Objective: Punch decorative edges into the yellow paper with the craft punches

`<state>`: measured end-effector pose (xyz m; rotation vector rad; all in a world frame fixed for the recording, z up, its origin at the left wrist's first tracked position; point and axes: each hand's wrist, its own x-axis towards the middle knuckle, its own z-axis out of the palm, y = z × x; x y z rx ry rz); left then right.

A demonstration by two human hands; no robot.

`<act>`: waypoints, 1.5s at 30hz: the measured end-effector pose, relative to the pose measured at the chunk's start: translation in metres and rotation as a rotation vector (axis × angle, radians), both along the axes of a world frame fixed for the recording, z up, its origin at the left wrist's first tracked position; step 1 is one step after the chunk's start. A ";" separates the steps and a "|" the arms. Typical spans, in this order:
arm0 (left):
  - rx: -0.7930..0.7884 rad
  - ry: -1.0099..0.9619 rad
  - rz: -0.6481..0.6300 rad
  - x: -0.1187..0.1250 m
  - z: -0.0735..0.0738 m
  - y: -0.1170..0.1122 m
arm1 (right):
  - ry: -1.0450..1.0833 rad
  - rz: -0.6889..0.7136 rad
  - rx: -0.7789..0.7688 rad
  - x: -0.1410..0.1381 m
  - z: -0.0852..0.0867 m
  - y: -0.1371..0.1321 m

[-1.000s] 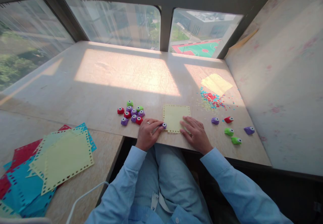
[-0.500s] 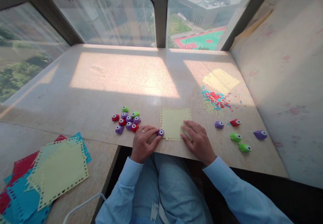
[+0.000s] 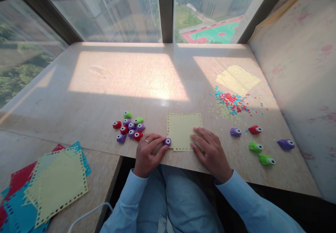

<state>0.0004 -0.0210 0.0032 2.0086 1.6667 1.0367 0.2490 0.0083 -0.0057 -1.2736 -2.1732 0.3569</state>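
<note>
A pale yellow paper square with small holes punched along its edges lies on the table in front of me. At its lower left corner my left hand grips a small purple paper punch between thumb and fingers. The punch sits on the paper's left edge. My right hand rests on the paper's right side, fingers stretched out and the thumb apart. Just left of my left hand is a cluster of purple, red and green paper punches.
At right lie several more punches. Behind them are scattered red, blue and yellow paper bits and a folded yellow sheet. Punched coloured sheets overlap at lower left, near a white cable. Windows and a papered wall border the table.
The camera view has shifted slightly, so the table appears a little larger. Both hands, the punch and the paper keep nearly the same places relative to one another.
</note>
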 end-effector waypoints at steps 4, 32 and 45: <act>-0.010 -0.010 -0.004 -0.001 0.002 0.000 | -0.008 -0.003 -0.001 0.000 0.000 0.000; -0.228 -0.334 0.181 0.006 0.008 0.015 | 0.497 -0.238 -0.107 0.009 0.004 0.001; -0.391 -0.425 0.231 0.013 0.001 0.032 | 0.569 -0.280 -0.167 0.010 -0.005 0.001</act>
